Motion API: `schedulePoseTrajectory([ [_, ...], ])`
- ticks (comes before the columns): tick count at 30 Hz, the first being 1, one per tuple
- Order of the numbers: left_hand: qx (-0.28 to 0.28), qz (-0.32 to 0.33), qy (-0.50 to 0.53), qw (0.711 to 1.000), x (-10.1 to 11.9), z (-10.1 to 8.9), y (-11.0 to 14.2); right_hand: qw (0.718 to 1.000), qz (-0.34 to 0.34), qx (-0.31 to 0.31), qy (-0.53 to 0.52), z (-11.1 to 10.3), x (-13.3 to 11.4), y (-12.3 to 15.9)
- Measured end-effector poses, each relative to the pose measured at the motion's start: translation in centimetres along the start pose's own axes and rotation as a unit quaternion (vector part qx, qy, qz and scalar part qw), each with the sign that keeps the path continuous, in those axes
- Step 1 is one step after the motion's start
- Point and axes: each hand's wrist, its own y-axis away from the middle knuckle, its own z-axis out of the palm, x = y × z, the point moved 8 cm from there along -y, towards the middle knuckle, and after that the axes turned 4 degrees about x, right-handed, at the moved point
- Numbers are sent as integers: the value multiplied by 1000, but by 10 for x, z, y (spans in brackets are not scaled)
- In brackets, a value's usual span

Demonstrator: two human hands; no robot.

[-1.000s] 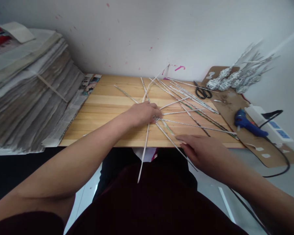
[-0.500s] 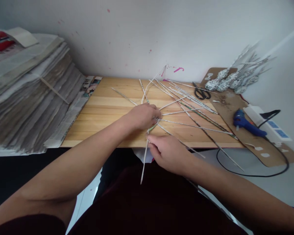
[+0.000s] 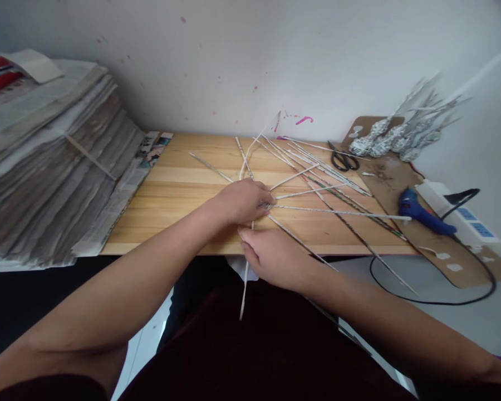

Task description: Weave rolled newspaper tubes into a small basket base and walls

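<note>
My left hand (image 3: 242,199) is closed over the centre of a star of rolled-newspaper sticks, pinching its small woven hub (image 3: 267,205). White paper spokes (image 3: 334,211) fan out from that hub in several directions, and one spoke (image 3: 244,289) points toward my body over the table edge. Just below, my right hand (image 3: 273,255) is closed, thumb against fingers, on a rolled paper strip near that spoke. The strip's grip point is mostly hidden by the fingers; a long tail (image 3: 345,331) shows below my right forearm.
Loose paper sticks (image 3: 329,167) lie at the back right beside black scissors (image 3: 343,158). A blue glue gun (image 3: 426,216) and white power strip (image 3: 459,209) rest on cardboard (image 3: 379,184). Foil-like bundles (image 3: 384,139) stand behind. Stacked newspapers (image 3: 67,167) fill the left.
My right hand has moved left from beside the hub to the spoke nearest my body, carrying the paper strip across. My left hand has stayed on the hub.
</note>
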Motion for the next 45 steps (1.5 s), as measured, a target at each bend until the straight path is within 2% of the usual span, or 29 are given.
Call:
schedulePoseTrajectory([
  [3,-7,2,3,1000,-1,2,0,997,-55,-31,-46,-21,4,-6],
  [6,-6,-22,-10,1000,-4,1,-1,994,-14,97,-44,-60,35,-20],
  [8,1,-41,-22,999,-5,-1,0,987,24,158,-1,-71,59,-25],
  [11,-1,-47,-27,999,-2,-4,2,987,53,150,13,-59,85,-30],
  [14,-11,-87,-37,995,-4,-6,5,987,73,141,-7,-47,98,-30],
  [19,-17,-117,-48,992,-6,-6,5,987,105,115,-40,-46,114,-39],
  [23,-20,-127,-45,991,-8,-4,5,989,128,72,4,-46,130,-49],
  [28,-28,-129,-49,990,-8,-4,6,992,114,10,50,-50,127,-58],
  [32,-26,-142,-41,989,-10,-4,7,997,59,-30,41,-54,108,-63],
  [36,-21,-146,-27,989,-13,-3,8,997,-22,1,-69,-50,95,-65],
  [39,-26,-143,-21,989,-14,-2,8,993,-78,36,-80,-50,96,-64],
  [42,-35,-137,-17,990,-16,-2,7,990,-113,8,-89,-49,98,-65],
  [45,-21,-124,-1,992,-19,-1,7,987,-115,-24,-111,-49,101,-66],
])
